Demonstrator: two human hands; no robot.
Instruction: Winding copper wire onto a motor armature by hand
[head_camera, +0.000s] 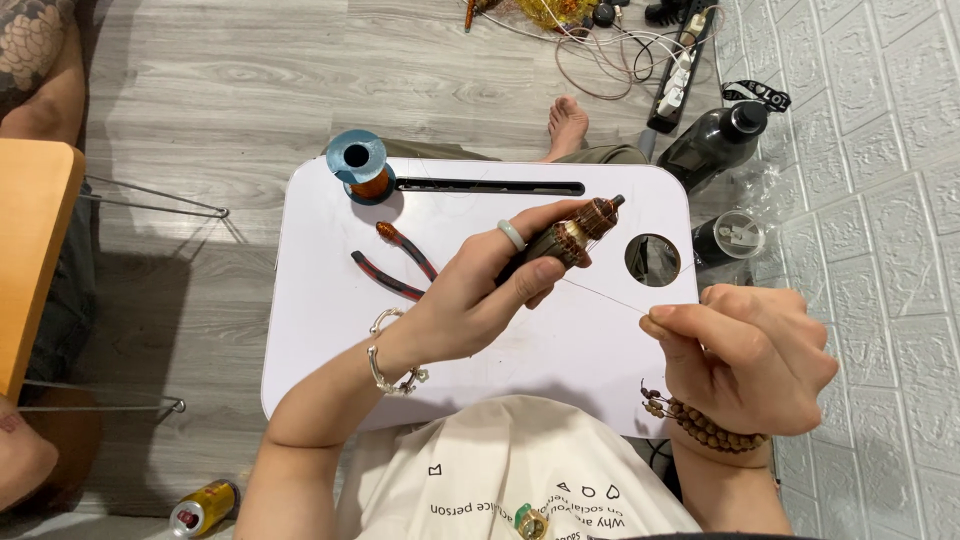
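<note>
My left hand (480, 290) grips a small motor armature (570, 237) with copper windings, held above a white lap table (330, 330). A pale ring sits on one finger and a silver bracelet on the wrist. My right hand (745, 355) pinches a thin wire (605, 295) that runs taut from the armature to my fingertips. A brown bead bracelet circles the right wrist. A spool of copper wire (360, 165) with a blue top stands at the table's far left. Red-handled pliers (400, 262) lie just left of my left hand.
The table has a long slot (490, 186) and a round cup hole (652, 259). A dark bottle (712, 145), a power strip with tangled cables (670, 60) and a small jar (738, 236) lie to the right. A can (203, 507) rests on the floor. An orange table (30, 250) stands left.
</note>
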